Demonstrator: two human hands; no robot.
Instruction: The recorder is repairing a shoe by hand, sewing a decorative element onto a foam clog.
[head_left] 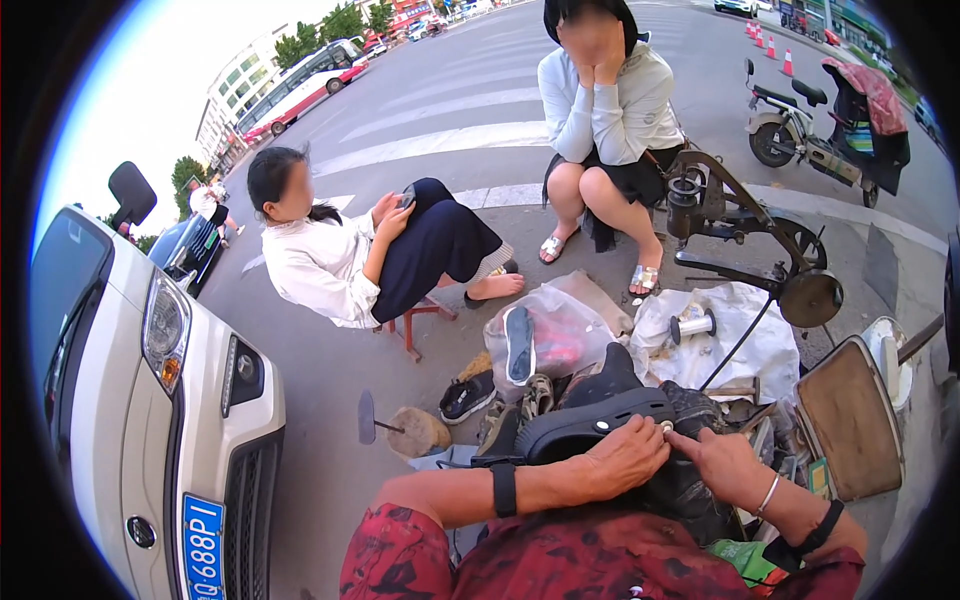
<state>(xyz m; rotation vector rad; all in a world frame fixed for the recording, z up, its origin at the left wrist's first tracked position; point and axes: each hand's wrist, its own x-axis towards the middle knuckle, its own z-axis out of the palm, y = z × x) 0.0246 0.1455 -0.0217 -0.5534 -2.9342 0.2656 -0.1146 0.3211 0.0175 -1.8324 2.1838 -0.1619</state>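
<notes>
Black rubbery shoe (560,434), in front of red shirt (570,555) | left hand (625,460) grips its right end; right hand (730,468) points forefinger at white button (667,426), cannot tell if pinching | likely light, bendy, sturdy; best held by the sole rim

And there on the white van (150,420) — a blue number plate (204,550), its white letters and digits big and readable, a round dark emblem (141,532) near it! Beyond, a dark car (185,250) shows a small green plate (211,238) — too tiny to read.
</notes>
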